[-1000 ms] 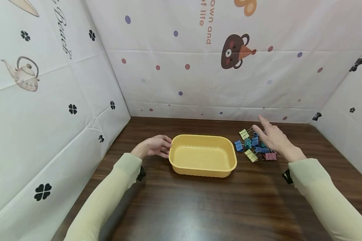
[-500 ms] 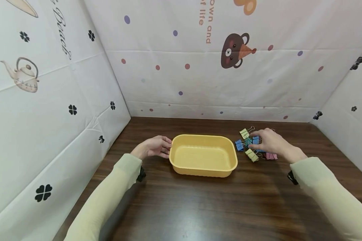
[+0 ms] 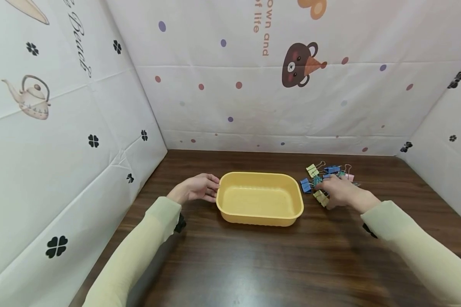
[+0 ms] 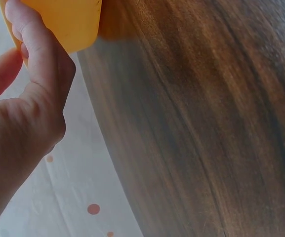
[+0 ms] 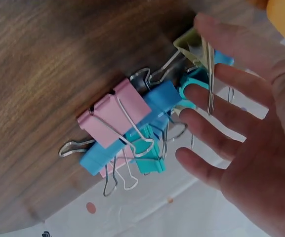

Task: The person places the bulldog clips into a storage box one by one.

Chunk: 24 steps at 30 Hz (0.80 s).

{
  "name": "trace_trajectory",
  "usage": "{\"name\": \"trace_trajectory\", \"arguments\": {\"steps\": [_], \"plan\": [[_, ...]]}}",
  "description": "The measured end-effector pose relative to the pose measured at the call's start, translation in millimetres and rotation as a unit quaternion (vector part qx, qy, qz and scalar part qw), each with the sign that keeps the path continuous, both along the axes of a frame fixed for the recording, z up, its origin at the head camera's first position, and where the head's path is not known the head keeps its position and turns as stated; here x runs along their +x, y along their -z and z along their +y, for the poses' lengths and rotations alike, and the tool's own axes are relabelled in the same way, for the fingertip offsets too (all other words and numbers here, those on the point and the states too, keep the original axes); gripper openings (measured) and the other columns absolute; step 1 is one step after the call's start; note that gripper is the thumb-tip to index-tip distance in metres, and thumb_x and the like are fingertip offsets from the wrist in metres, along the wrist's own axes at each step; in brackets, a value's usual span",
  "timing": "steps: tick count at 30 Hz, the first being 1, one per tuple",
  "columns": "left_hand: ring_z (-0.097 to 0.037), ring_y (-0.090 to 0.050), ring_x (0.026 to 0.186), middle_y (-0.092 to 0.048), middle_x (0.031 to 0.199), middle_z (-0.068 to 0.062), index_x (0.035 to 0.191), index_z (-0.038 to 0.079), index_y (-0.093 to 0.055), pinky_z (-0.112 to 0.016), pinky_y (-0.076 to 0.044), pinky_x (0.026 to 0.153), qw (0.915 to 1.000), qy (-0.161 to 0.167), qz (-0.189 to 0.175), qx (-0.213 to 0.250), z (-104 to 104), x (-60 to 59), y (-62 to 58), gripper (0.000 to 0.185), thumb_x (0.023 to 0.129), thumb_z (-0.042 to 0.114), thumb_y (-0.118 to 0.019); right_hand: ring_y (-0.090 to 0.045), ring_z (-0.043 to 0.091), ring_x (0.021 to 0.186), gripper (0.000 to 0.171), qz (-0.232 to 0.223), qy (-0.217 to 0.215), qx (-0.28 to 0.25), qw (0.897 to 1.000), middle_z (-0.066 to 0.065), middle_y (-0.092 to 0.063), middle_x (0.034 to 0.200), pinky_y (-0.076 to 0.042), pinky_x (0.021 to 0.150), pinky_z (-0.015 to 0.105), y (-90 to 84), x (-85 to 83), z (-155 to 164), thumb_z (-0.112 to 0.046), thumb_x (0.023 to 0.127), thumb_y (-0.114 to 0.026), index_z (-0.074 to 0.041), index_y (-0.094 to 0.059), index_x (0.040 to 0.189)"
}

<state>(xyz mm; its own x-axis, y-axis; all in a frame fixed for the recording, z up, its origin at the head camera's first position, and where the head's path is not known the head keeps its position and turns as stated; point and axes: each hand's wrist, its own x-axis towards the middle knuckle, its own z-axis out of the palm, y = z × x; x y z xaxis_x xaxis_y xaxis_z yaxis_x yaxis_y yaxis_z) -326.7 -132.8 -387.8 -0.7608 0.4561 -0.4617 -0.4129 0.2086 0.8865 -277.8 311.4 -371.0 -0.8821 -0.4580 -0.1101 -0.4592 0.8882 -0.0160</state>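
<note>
A yellow plastic basin (image 3: 259,220) stands on the table, nothing in it. My left hand (image 3: 196,188) holds its left end, thumb on one side of the rim and fingers on the other, as the left wrist view shows. To the basin's right lies a pile of binder clips in blue, teal, pink and pale yellow. My right hand (image 3: 342,194) is low over this pile, fingers spread. In the right wrist view its thumb tip is right at a pale yellow binder clip (image 5: 189,43), whose wire handle crosses in front of the fingers. A pink binder clip (image 5: 115,113) lies beside them.
The dark wooden table (image 3: 230,264) is bounded by a white printed sheet (image 3: 199,102) at the back and on both sides. A blue binder clip (image 3: 305,186) sits at the pile's left edge, close to the basin.
My right hand has come down onto the pile and moved toward its near side, over the nearer pale yellow binder clip. My left hand has stayed at the basin.
</note>
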Motion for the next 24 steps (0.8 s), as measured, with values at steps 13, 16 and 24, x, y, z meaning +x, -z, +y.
{"name": "trace_trajectory", "arguments": {"steps": [13,16,24], "plan": [[-0.018,-0.059,0.073,-0.056,0.093,-0.011,0.122,0.001,-0.041,-0.032,-0.058,0.067,1.0,-0.002,0.003,0.004,0.1,0.0,1.7,0.026,0.099,0.007,-0.05,-0.058,0.036,0.092,0.038,0.067,-0.024,0.03,0.997,0.011,-0.069,0.095,-0.046,0.08,0.064,9.2,2.0,-1.7,0.001,0.067,-0.08,-0.006,-0.071,0.103],[-0.019,-0.059,0.073,-0.056,0.093,-0.011,0.122,0.001,-0.041,-0.032,-0.058,0.067,1.0,-0.003,0.0,0.004,0.1,0.1,1.8,0.025,0.099,0.007,-0.05,-0.057,0.037,0.093,0.04,0.067,-0.02,0.03,0.997,0.01,-0.068,0.094,-0.045,0.08,0.064,8.0,1.0,-1.4,-0.005,0.066,-0.083,-0.007,-0.07,0.104],[-0.018,-0.06,0.072,-0.057,0.092,-0.01,0.118,0.003,-0.043,-0.033,-0.058,0.067,1.0,-0.002,0.003,0.004,0.1,-0.7,1.6,0.022,0.098,0.007,-0.051,-0.056,0.04,0.094,0.048,0.05,-0.019,0.01,0.998,0.012,-0.066,0.099,-0.051,0.074,0.058,-3.2,-2.3,-5.3,-0.006,0.065,-0.083,-0.005,-0.067,0.11]]}}
